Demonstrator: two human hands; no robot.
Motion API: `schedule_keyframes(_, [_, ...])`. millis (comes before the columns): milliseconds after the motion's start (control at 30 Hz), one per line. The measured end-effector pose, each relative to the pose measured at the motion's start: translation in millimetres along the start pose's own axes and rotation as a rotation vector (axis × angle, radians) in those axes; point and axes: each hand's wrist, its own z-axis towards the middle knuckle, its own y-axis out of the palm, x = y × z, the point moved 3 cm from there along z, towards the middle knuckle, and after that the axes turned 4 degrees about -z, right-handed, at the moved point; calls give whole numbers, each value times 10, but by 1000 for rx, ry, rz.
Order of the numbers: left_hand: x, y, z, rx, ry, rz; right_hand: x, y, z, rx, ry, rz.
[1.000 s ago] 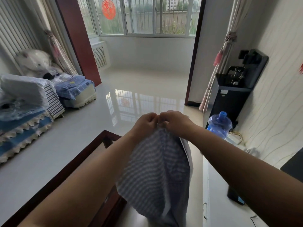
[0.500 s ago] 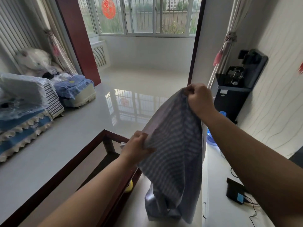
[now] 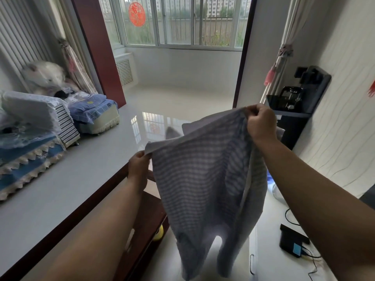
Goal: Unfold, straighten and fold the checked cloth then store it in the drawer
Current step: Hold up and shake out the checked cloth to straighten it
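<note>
both hands pinching the top edge of the checked cloth (image 3: 203, 179), right grip (image 3: 260, 122) higher than left grip (image 3: 140, 169); it hangs bunched below, so it might slip or fold crooked

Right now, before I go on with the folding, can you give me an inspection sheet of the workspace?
Surface: white cabinet top at lower right, dark wooden table frame at lower left.
Job's things: checked cloth held up in the air, spread along its top edge, lower part hanging in folds; the drawer cannot be made out for certain.
Clutter: small black device on the cabinet top; yellow object under the table frame.
Hands: left hand grips the cloth's left corner; right hand grips the right corner, higher.
Cables: black cable running to the device.
Surroundings: covered sofa, water dispenser, window.
</note>
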Motion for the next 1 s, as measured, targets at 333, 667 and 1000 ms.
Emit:
schedule_keyframes(333, [732,462,-551,-859,319,1233,666,-95,145,53,271,-147])
schedule_keyframes(667, [956,169,-621,-651,491,857,727,-61,145,42,291,-172])
schedule_keyframes(1000, [698,-27,-522,-860,99,1298,836,-214,148,48,271,-189])
